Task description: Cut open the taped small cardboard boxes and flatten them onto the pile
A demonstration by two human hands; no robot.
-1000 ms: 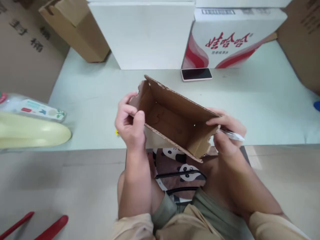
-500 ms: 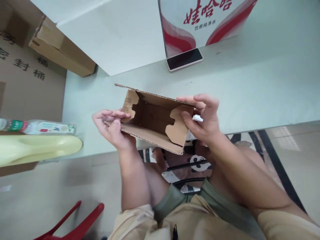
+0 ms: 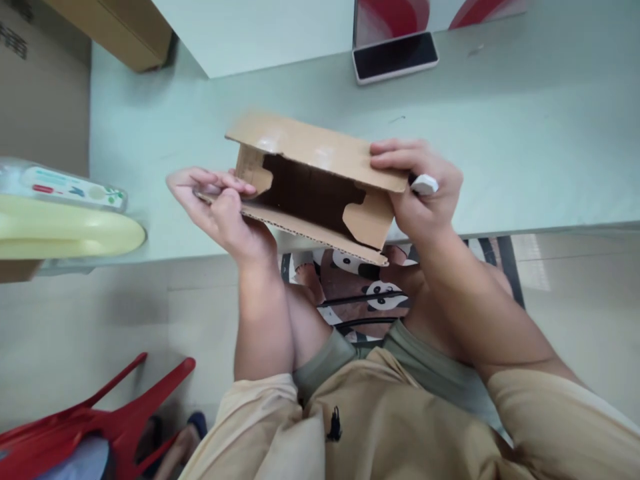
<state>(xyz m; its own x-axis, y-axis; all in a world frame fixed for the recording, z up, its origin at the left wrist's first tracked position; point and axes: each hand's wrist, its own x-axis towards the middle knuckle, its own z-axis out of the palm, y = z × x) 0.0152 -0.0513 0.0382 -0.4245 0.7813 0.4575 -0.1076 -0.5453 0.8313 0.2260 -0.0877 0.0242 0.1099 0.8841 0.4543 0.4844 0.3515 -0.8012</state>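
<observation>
A small brown cardboard box [image 3: 320, 143] is held above the table's near edge, its open side facing me and its inside dark. My left hand [image 3: 225, 210] grips the left end, thumb on the lower flap and fingers by the left side flap. At the right end, my right hand [image 3: 425, 183] has its fingers on the upper flap; its thumb is hidden behind the box. A small white object [image 3: 425, 185] sticks out of the right hand; most of it is covered, so I cannot tell its kind.
On the pale table [image 3: 525, 147] lies a dark-screened, phone-like device [image 3: 395, 57] beside a white box [image 3: 280, 33]. At left are a plastic bottle [image 3: 75, 187], a pale yellow object [image 3: 75, 230] and cardboard boxes [image 3: 125, 33]. A red stool [image 3: 115, 420] stands below left.
The box's upper flap has tipped down toward me, and my right fingers now lie over it. The right thumb has left the side flap. The view has shifted downward.
</observation>
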